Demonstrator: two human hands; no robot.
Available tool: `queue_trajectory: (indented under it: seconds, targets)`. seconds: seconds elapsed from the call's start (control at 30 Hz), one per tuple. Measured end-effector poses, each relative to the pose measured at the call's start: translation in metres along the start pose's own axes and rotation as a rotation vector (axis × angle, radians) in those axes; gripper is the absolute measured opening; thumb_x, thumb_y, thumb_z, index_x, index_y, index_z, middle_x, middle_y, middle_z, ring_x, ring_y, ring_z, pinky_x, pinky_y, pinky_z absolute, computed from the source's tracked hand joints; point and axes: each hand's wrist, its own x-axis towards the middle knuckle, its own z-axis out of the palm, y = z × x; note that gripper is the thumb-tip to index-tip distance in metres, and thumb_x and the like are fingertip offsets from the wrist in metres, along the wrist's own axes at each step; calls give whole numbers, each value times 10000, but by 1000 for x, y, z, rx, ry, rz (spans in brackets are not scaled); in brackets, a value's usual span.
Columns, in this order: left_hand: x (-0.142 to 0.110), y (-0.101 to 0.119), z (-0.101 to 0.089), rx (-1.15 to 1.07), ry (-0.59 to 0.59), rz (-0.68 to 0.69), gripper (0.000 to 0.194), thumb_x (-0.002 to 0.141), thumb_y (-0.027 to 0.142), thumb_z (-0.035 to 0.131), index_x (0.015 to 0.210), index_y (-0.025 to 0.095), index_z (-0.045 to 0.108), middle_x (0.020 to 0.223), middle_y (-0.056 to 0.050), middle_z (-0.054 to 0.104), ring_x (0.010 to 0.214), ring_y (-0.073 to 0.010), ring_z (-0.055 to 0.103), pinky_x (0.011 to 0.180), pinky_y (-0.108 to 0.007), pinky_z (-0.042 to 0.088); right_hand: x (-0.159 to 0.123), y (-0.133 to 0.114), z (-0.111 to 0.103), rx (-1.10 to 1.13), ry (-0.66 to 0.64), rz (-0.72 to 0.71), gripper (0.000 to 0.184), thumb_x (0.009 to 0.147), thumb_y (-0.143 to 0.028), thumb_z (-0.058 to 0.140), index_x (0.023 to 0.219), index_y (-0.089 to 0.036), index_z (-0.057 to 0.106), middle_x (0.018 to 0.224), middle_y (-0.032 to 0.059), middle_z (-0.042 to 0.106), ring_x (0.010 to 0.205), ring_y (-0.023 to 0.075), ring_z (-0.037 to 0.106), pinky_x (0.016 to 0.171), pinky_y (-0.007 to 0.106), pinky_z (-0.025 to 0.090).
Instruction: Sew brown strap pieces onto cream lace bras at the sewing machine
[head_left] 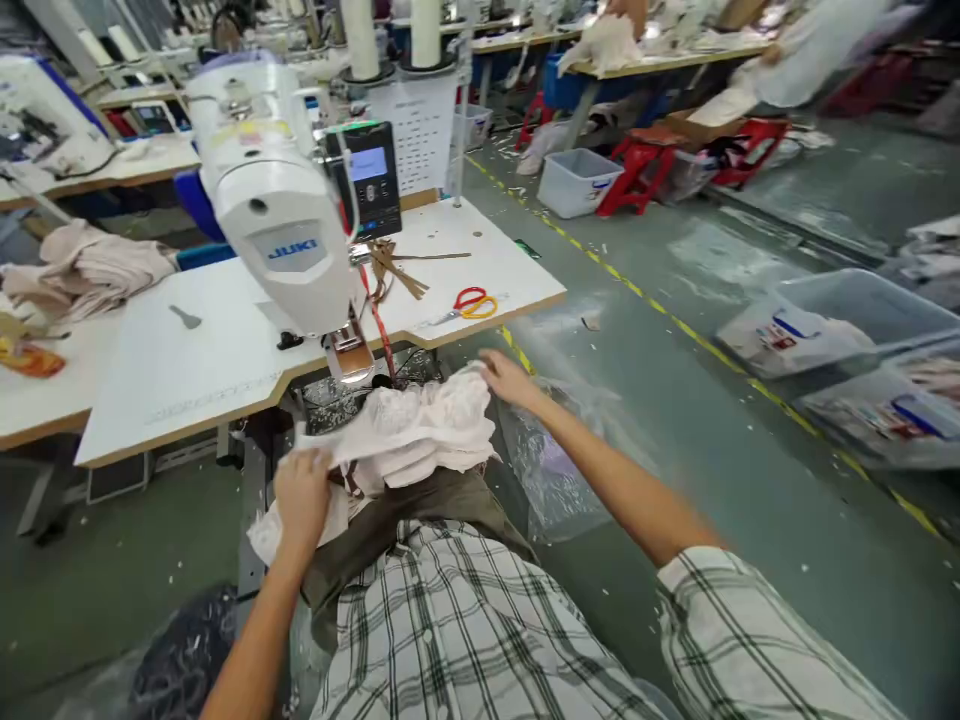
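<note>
A pale pink bra (pixel 409 420) with lacy moulded cups lies stretched across my lap, on top of several more pale pieces (pixel 442 455). My left hand (pixel 302 488) is closed on its left end, beside my left thigh. Over at the upper right, my right hand (pixel 510 378) pinches the other end of the same bra, a little higher than the left. Just beyond the bra stands the sewing head of a white sewing machine (pixel 281 215); its presser area (pixel 349 350) is apart from both hands. More light fabric (pixel 266 530) hangs below my left hand.
Scissors (pixel 472 304) with red and yellow handles and brown strips (pixel 394 265) lie on the white worktable (pixel 202 345). Folded beige fabric (pixel 97 262) sits at the left. Clear plastic (pixel 559 470) is on the floor to my right, with plastic bins (pixel 862 310) farther over.
</note>
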Motion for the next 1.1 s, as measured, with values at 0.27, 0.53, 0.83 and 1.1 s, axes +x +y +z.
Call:
queue_trajectory:
  seconds: [0.27,0.53,0.83,1.1]
  targets:
    - [-79,-60,34,83,-182,-738,363,930,350,580,1242,166,555,1261,-101,579,1093,-241,597,914,-471,515,-28,-28,98,-174,-357,-400,659,888,-527,516,1414,-152,386,1452,174,427,1336,312,395,1111,466,308]
    - [-100,-103,14,10,-402,-1071,340,928,345,586,1210,155,572,1191,-94,611,1004,-217,630,839,-421,552,-45,-39,153,-219,-467,-346,669,901,-595,456,1353,-103,443,1311,215,551,1220,347,515,1005,504,418]
    - [-62,36,-58,-340,-286,-529,412,923,422,461,588,193,531,583,-9,556,617,-143,553,635,-259,413,-69,-160,149,40,-1131,-604,653,759,-699,595,1114,-152,619,1025,135,681,960,260,625,831,345,475]
    - [34,64,-42,-1347,-499,-574,414,854,504,589,1049,147,667,912,-73,687,686,-161,573,590,-239,430,-21,-185,23,273,-1239,-470,411,939,-470,477,700,-149,570,599,-39,480,554,63,394,530,191,294]
